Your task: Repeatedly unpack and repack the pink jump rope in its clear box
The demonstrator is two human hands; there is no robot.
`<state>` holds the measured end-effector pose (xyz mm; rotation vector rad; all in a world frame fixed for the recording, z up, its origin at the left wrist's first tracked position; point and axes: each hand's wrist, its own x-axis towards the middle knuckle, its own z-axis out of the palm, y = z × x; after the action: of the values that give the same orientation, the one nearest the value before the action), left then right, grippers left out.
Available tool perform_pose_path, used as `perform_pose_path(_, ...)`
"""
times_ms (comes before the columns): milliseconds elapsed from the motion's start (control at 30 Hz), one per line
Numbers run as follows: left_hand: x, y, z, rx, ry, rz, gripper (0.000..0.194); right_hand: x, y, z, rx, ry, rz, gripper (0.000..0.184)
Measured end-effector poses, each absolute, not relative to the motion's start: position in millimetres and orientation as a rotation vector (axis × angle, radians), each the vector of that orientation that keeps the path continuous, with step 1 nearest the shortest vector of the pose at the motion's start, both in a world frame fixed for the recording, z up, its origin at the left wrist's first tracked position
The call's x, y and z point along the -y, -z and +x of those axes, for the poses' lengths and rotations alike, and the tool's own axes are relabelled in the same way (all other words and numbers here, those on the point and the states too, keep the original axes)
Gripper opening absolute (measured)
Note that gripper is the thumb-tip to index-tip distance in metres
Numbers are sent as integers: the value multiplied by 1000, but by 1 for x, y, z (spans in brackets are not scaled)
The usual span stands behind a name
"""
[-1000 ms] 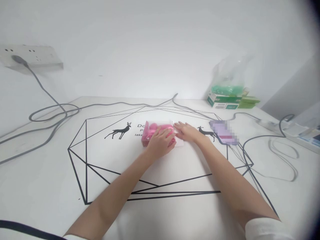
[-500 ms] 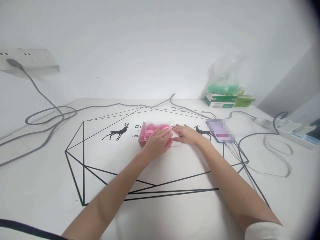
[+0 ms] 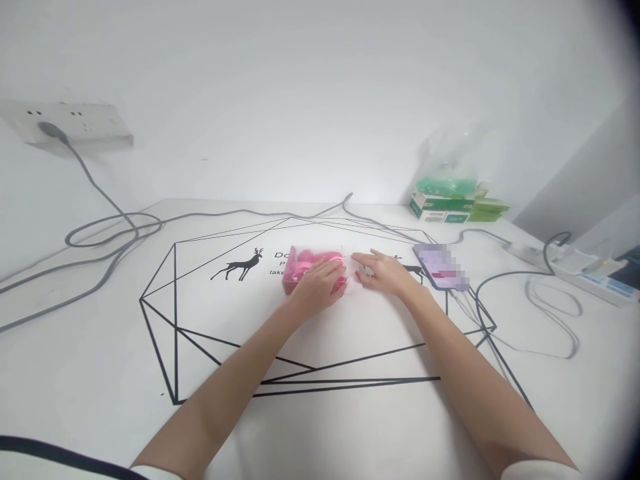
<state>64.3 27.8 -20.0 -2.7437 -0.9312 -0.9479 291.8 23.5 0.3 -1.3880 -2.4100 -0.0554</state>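
While the left hand (image 3: 320, 281) drapes over one clear-sided pink box (image 3: 299, 267), grip uncertain, the right hand (image 3: 384, 272) stands fingers parted, nothing visibly held, just beside its right end. Box location: mid-worktop (image 3: 320, 433), nearer the back edge. Phone (image 3: 439, 267), one: towards the right edge. Plastic bag (image 3: 447, 167), one: back right corner, atop cartons (image 3: 443, 208).

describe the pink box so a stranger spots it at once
On the white table, look between the two printed black deer. The box sits under the left hand, see-through on top; its bright pink contents set it apart from the purple phone.
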Motion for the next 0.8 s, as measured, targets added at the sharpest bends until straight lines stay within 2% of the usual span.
perform_pose_path(133, -25, 19, 63, 953, 1017, -2740, 30, -21, -2, 291, 2238, -37, -1349, 51)
perform_pose_path(333, -25, 9, 60, 1030, 1037, -2615, 38, -28, -9, 274, 2042, -167, -1414, 75)
perform_pose_path(500, -35, -7, 48, 973, 839, -2605, 43, -31, -11, 258, 2146, -163, -1363, 64)
perform_pose_path(667, -46, -6, 31, 884, 756, -2676, 43, -26, -6, 257, 2105, -486, -1305, 72)
perform_pose_path(800, -46, 3, 26, 934, 807, -2676, 43, -22, 0, 260, 2078, -638, -1185, 65)
